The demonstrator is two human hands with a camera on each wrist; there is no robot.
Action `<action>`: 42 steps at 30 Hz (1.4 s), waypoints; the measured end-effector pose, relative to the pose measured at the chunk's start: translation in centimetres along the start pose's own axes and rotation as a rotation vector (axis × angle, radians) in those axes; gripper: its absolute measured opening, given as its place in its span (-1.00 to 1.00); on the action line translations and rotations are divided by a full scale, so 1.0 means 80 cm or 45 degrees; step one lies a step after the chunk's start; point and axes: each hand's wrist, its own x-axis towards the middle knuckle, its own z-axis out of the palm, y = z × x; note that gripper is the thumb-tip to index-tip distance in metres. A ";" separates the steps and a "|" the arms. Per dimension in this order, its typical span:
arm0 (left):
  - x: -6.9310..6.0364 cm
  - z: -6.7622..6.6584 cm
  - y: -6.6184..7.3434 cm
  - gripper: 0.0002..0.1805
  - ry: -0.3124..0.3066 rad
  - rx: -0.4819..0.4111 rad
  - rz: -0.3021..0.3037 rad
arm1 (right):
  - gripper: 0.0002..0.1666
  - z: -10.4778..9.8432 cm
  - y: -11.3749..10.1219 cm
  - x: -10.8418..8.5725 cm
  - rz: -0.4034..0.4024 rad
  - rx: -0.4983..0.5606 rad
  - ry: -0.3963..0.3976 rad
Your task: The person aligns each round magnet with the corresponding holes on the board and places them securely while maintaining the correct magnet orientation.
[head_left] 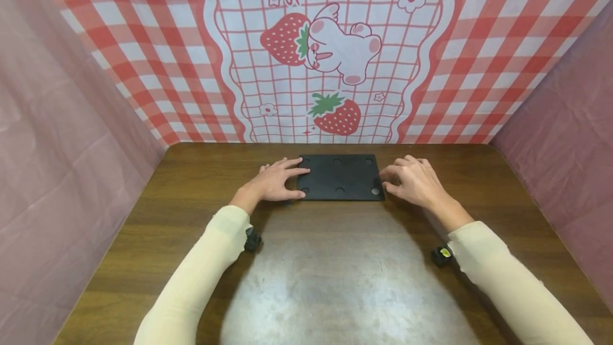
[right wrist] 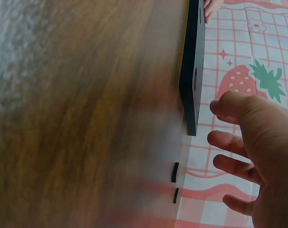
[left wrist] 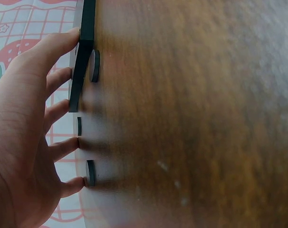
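Black and flat, a rectangular plate (head_left: 337,177) lies near the far edge of the surface (head_left: 345,260). The left grip (head_left: 275,181) is spread wide, touching the plate's left end; the right grip (head_left: 414,180) (small dark discs (right wrist: 175,172) nearby) is loosely bent beside the right end.

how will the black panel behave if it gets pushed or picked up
The black panel looks stiff, as its edges run straight in every view. It seems unlikely to roll, being flat and rectangular. It might slide fairly easily when pushed, since its upper face appears mostly smooth.
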 end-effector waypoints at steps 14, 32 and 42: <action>-0.001 0.000 0.000 -0.12 -0.005 0.000 -0.004 | -0.65 -0.005 0.009 -0.006 0.010 -0.025 0.015; 0.000 0.002 -0.001 -0.13 0.004 0.001 -0.005 | -0.68 -0.012 0.024 -0.018 0.043 -0.001 0.024; 0.000 0.003 -0.001 -0.14 0.005 -0.014 -0.002 | -0.59 -0.014 0.026 -0.022 0.103 0.028 -0.062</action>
